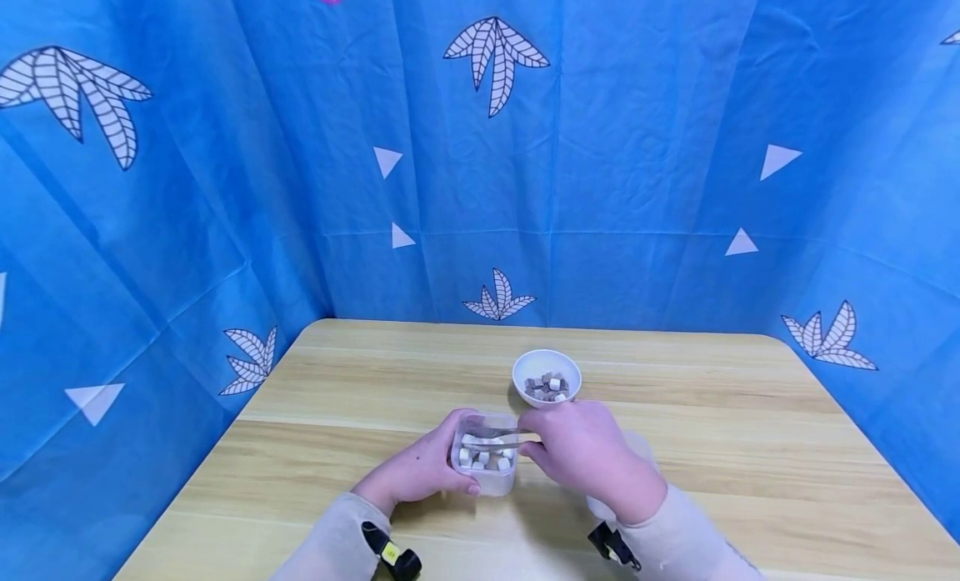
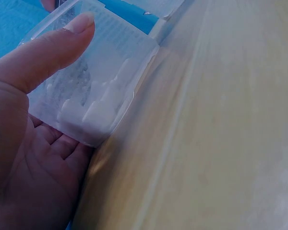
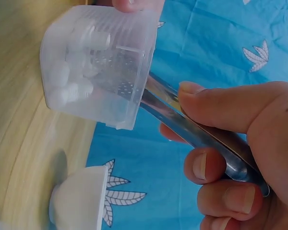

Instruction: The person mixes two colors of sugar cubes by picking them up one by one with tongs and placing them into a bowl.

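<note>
My left hand point(image 1: 423, 464) grips a clear plastic container point(image 1: 495, 483) from its left side, the thumb along the near wall in the left wrist view. Several small white cubes point(image 1: 465, 458) lie inside it. Metal tongs point(image 3: 182, 128) are held between the thumb and fingers of my right hand point(image 1: 588, 448). Their perforated tips reach through the container's opening, among the cubes; whether they pinch one I cannot tell. Just behind the right hand, a white bowl point(image 1: 534, 361) contains several brownish-grey cubes point(image 1: 534, 391) and a few white ones.
Partly hidden under my right wrist lies a translucent plastic piece point(image 1: 640, 449), perhaps a lid or second container. Everything rests on a wooden table point(image 1: 360, 381). A blue patterned curtain point(image 1: 637, 147) hangs behind and along both sides of the table.
</note>
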The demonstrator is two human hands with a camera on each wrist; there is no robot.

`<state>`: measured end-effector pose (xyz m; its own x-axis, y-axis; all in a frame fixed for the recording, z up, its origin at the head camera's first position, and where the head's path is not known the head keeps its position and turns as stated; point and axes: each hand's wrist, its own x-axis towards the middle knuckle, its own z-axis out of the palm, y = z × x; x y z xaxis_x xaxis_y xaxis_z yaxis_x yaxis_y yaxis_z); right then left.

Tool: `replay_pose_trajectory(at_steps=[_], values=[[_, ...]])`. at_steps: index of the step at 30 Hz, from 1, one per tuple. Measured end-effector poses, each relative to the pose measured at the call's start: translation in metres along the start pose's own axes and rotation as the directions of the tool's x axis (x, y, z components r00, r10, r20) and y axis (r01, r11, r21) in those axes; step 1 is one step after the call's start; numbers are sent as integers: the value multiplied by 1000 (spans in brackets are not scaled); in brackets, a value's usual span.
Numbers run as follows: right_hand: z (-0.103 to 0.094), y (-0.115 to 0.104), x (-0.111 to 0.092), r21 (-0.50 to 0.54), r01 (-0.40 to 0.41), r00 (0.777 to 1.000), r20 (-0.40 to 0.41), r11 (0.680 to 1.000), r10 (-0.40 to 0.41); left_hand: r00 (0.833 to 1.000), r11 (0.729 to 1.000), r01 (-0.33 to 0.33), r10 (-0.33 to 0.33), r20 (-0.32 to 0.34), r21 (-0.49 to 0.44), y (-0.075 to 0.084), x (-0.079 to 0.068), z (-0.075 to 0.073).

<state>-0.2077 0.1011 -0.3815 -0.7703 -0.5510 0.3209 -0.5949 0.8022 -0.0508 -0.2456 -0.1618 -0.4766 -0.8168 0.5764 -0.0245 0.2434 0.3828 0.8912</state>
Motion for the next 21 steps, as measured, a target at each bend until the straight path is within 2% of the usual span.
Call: replay_pose_trajectory(at_steps=[7,21], values=[[-5,2,-2,12,6,1000,10,1000,-6,1000,1000,-4,4,3,-8,1,0,0],[-17,17,-5,38,40,998,-43,998,-38,1000,1000,-12,12,3,23,1,0,0]])
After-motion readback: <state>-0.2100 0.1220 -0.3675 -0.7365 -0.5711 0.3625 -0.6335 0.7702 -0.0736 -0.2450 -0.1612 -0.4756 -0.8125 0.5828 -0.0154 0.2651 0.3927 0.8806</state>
